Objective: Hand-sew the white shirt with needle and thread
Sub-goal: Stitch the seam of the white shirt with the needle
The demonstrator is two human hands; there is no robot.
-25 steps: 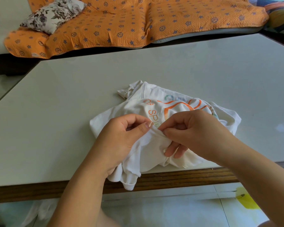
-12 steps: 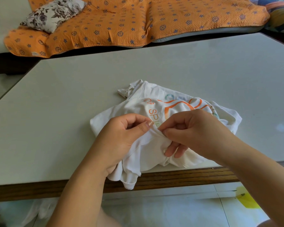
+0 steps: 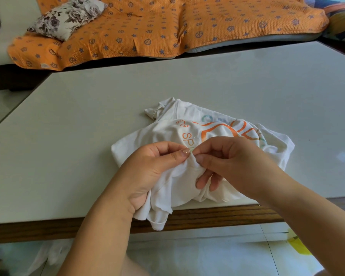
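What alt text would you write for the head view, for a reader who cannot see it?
A left hand and a right hand pinch a raised fold of a crumpled white shirt with orange print, at the near edge of a table. Behind it lie an orange cover and a floral cushion.

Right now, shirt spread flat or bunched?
Bunched: the white shirt lies crumpled in folds, one corner hanging over the table edge.
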